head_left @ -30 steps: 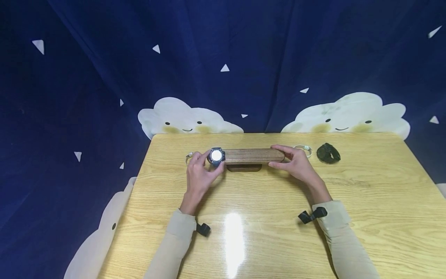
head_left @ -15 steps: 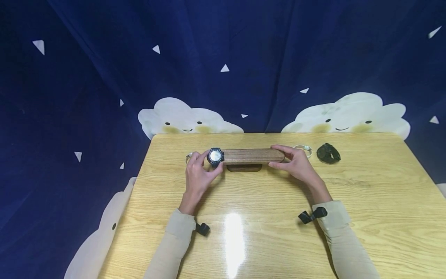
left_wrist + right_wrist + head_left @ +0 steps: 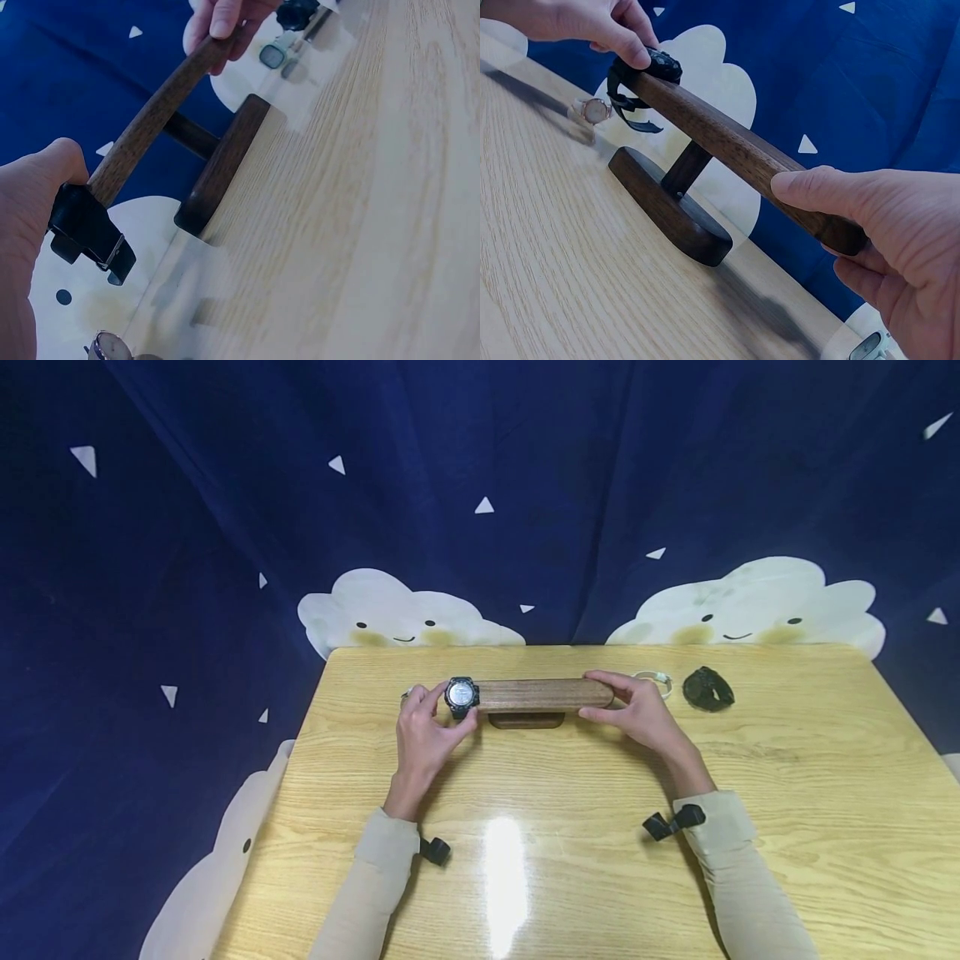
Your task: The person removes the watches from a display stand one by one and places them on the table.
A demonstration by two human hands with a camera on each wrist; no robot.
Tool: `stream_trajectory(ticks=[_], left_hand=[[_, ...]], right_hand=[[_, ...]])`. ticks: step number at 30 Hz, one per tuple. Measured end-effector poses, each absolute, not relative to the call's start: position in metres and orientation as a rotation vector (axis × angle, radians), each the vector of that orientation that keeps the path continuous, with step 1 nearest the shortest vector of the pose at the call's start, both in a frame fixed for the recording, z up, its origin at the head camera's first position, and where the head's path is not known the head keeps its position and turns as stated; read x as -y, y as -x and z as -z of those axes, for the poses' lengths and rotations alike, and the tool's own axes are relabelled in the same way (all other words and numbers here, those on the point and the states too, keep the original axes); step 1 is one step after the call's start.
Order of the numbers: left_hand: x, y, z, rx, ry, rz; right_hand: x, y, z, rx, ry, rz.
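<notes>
A dark wooden T-shaped watch stand [image 3: 540, 695] stands near the table's far edge, its rounded bar raised on a post above an oblong base [image 3: 527, 721]. At the bar's left end is a black digital watch [image 3: 461, 693], its round face turned up. My left hand [image 3: 425, 737] pinches that watch between thumb and fingers. Its buckled strap [image 3: 105, 244] hangs loose below the bar in the left wrist view. My right hand [image 3: 641, 714] grips the bar's right end, thumb on the near side and fingers at the far side.
Right of the stand lie a white-strapped watch [image 3: 660, 678], partly behind my right hand, and another black watch [image 3: 707, 689]. A small round-faced watch [image 3: 595, 111] sits left of the stand, mostly hidden by my left hand in the head view. A patterned blue curtain [image 3: 480, 485] hangs behind the table.
My left hand and the black watch have shifted slightly left along the bar's end. The glare on the watch face has faded, showing its display. My right hand stays put.
</notes>
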State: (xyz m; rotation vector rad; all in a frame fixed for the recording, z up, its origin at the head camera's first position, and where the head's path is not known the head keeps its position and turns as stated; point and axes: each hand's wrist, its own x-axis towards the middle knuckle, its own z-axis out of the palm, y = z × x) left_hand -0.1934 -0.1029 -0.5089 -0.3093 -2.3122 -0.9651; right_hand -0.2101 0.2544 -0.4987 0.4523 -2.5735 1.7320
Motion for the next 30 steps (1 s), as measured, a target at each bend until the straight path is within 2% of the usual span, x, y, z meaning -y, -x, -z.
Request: stream_trajectory(ticks=[30], left_hand=[[0.1123, 0.1941, 0.5076, 2.26, 0.331, 0.967]], right_hand=[[-0.2547, 0.2105, 0.4997, 2.552, -0.48, -1.722]])
